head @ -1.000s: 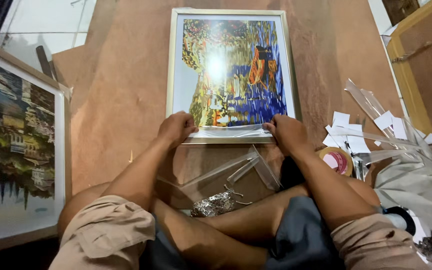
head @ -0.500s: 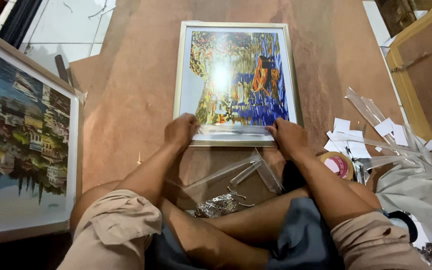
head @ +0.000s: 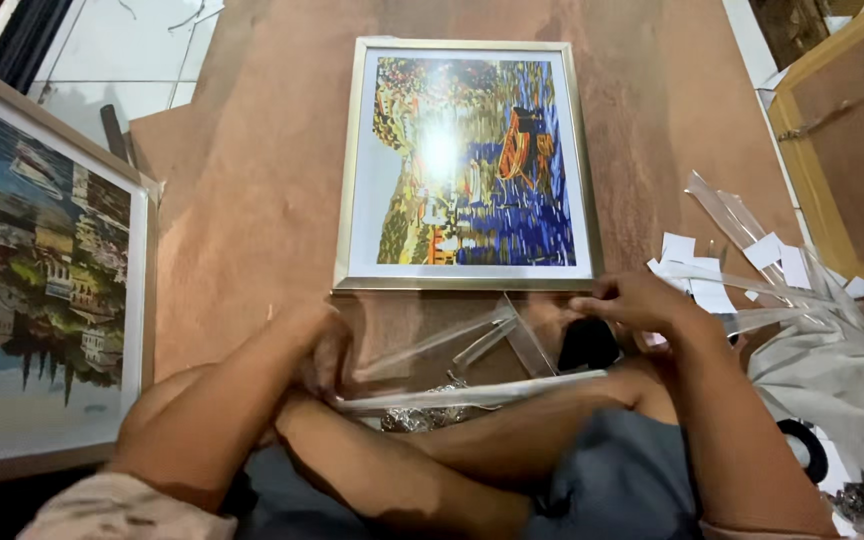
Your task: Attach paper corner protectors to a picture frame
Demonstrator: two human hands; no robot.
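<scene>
Both hands, left [head: 324, 345] and right [head: 637, 300], pinch one long clear plastic strip [head: 472, 392] just below one gold-framed painting [head: 467, 165], a second framed painting [head: 37, 280] far left.

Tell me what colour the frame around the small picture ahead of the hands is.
Pale gold, a metallic look, on the framed picture; the head view shows it.
</scene>
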